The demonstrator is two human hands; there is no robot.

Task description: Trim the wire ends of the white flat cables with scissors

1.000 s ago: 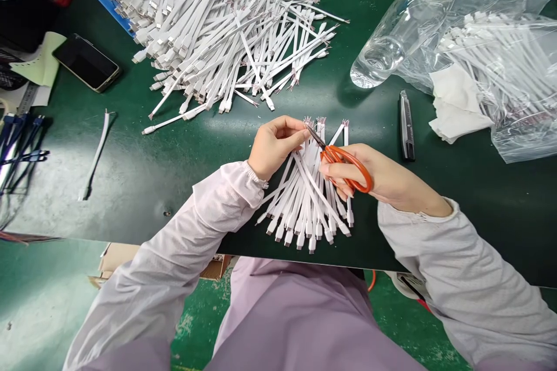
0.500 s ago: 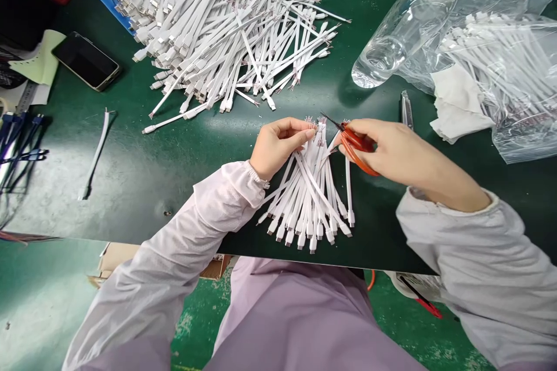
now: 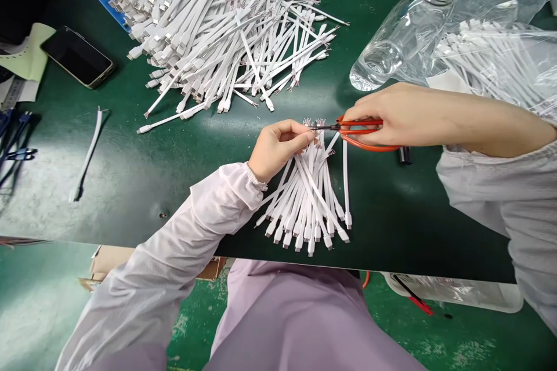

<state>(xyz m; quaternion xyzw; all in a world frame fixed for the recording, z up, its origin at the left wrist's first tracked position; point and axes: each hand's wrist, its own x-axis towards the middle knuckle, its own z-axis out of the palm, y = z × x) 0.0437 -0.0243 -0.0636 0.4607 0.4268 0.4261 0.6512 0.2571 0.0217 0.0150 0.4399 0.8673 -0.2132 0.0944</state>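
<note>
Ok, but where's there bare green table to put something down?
One bare patch lies between the lone white cable and the left sleeve; another patch between the fanned cables and the right sleeve. It's crowded at the top, with the big cable pile, the bottle and the bagged cables, and tight between left hand and right hand, at the scissors.

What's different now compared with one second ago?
The right hand has moved forward and to the right, turning the scissors so they point more squarely left, toward the left hand. It now covers most of the knife. Nothing was visibly picked up or let go; the left hand stays pinched at the wire ends of the white cables. The cable pile and bottle stay put.
</note>
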